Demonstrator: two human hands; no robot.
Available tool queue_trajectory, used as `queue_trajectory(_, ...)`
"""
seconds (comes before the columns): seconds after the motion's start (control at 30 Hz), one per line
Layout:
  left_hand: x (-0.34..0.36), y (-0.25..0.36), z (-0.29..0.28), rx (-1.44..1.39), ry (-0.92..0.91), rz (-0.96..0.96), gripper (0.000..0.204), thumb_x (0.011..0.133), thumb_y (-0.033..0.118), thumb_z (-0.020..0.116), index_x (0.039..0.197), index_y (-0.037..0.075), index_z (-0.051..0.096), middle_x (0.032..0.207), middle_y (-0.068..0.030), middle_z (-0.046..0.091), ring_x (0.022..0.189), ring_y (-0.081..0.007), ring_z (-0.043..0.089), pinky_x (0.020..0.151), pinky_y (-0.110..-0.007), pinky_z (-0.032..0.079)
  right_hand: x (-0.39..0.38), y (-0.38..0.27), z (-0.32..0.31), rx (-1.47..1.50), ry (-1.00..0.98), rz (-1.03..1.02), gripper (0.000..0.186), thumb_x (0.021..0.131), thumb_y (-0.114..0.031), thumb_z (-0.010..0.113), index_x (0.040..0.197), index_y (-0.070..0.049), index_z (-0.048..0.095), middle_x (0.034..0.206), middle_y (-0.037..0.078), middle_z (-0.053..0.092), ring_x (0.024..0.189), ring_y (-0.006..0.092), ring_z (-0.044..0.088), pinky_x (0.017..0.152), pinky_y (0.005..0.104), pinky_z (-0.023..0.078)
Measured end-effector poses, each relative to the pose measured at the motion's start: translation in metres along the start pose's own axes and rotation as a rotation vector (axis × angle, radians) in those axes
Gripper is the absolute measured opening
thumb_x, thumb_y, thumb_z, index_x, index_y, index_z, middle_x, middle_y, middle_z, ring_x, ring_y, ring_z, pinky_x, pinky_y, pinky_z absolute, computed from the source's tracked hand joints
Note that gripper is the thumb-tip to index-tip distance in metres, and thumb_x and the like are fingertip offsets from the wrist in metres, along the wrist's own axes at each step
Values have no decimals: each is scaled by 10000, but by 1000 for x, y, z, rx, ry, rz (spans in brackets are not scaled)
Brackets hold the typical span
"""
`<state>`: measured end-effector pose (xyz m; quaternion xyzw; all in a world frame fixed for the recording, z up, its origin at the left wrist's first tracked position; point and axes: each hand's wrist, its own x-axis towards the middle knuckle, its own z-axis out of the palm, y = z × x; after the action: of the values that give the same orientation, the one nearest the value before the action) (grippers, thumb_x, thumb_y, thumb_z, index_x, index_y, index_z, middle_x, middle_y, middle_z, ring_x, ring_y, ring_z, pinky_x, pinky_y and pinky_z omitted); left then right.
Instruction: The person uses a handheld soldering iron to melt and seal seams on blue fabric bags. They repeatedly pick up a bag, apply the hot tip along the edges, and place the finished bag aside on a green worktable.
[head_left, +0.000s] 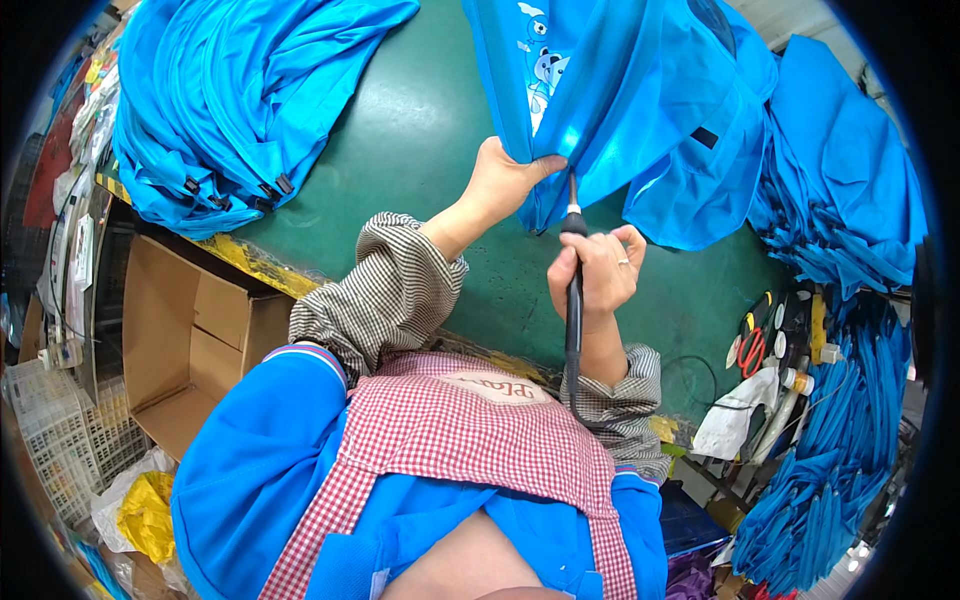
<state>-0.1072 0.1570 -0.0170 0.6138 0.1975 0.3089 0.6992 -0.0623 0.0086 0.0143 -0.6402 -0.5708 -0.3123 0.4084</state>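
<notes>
Standing by: one worker at a dark green flat surface (400, 140), both hands busy on a bright blue thin-fabric piece with a white cartoon print (620, 110). The piece lay at the far side of the surface, right of centre, its near edge drawn up between the hands.

Left hand (500, 185): narrow pinch on the near edge, thumb across the front, fingers mostly hidden behind the cloth. Right hand (600, 270): closed around a slim black-handled pen-shaped tool with a metal tip (574, 310), tip up against the fabric. It looked like a heated iron; I couldn't tell if it was hot.

Risks, my read:
- Left thumb sat just beside the tip. A slip of either hand could mean a burn or a jab.
- Thin cloth, gathered in folds. Too long a dwell or too hard a push could hole it, or mark a layer behind.
- Black cord (574, 402) hung by the right checked sleeve (625, 395). A snag there could pull the tip off line.
- Blue fabric pile (845, 160) crowded the right end. If it slumped, it could drag the workpiece.

Red-handled scissors (750, 352) lay right, clear of both hands.
</notes>
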Motion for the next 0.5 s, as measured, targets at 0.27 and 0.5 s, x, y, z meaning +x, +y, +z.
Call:
queue_trajectory(0.27,4,19,-14,-132,183,279,616,714,140,811,1162,3,411,929,-93,661,809,-141,650,700,-285,529,40,3,-15,96,129,-20,222,856,-177,670,1033,-62,602,898,146,657,805,309,613,921,476,434)
queue_trajectory(0.5,14,37,-51,59,267,288,345,749,51,692,1049,-18,536,952,-89,670,732,-116,629,630,-237,517,61,90,49,-97,193,-14,301,834,-68,659,1111,-78,541,1379,241,452,1258,465,418,1041,501,342)
